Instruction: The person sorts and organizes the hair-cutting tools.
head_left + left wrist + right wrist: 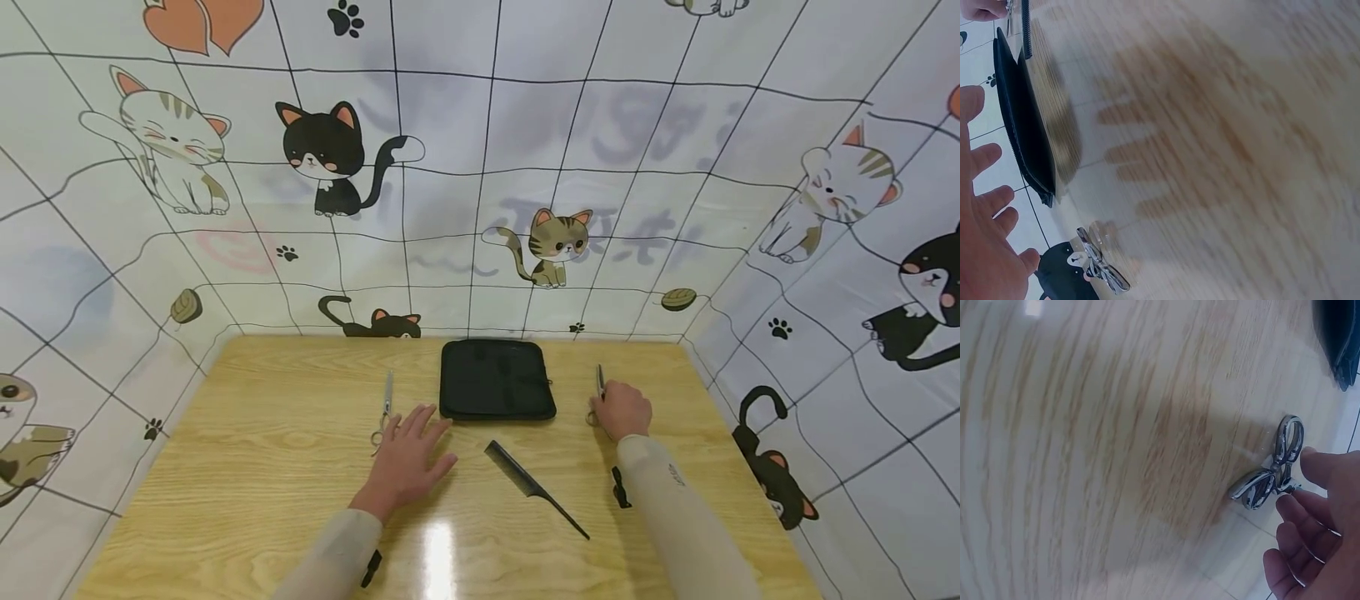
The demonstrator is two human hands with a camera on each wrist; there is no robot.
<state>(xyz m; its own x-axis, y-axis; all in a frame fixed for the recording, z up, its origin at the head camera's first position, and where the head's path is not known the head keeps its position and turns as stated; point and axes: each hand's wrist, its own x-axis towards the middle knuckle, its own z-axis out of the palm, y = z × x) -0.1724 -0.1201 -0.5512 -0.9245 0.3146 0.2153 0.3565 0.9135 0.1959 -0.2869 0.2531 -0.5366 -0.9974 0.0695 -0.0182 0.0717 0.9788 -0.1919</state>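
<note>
In the head view, my left hand (405, 458) is spread flat just above or on the table, beside a silver pair of scissors (387, 408) whose blades point away. The left wrist view shows those scissors (1102, 262) beyond the fingers. At the right, my right hand (622, 410) pinches a second pair of scissors (601, 379) between thumb and fingers. Their handle loops (1288, 440) show in the right wrist view, while the hand hides their middle from above. Between the hands lie a black zippered case (495, 379) and a black rat-tail comb (517, 475).
The wooden table (247, 450) is enclosed at the back and sides by a white cloth (450, 208) printed with cats and grid lines. The case stands near the table's back edge. The comb lies diagonally in front of it, its tail towards the right front.
</note>
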